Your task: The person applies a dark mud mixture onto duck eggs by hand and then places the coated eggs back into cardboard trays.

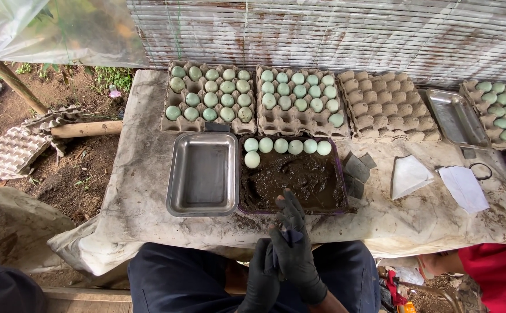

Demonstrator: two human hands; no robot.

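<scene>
Both my hands wear black gloves and meet over my lap at the table's near edge. My right hand (293, 249) lies over my left hand (263, 281), with a small dark bluish piece pinched between them that I cannot identify. Just ahead stands a tray of dark mud (299, 182) with several pale green eggs (282, 145) lined along its far side. An empty metal tray (202, 174) sits to its left. Behind them stand two cardboard egg cartons (209, 95) (299, 101) filled with pale green eggs.
An empty stack of egg cartons (386, 107), a second metal tray (456, 119) and another carton of eggs (505, 113) sit at the right. White papers (409, 175) lie on the cloth-covered table (143, 191). A person in red (490, 272) crouches at lower right. Loose cartons (15, 148) lie on the dirt at left.
</scene>
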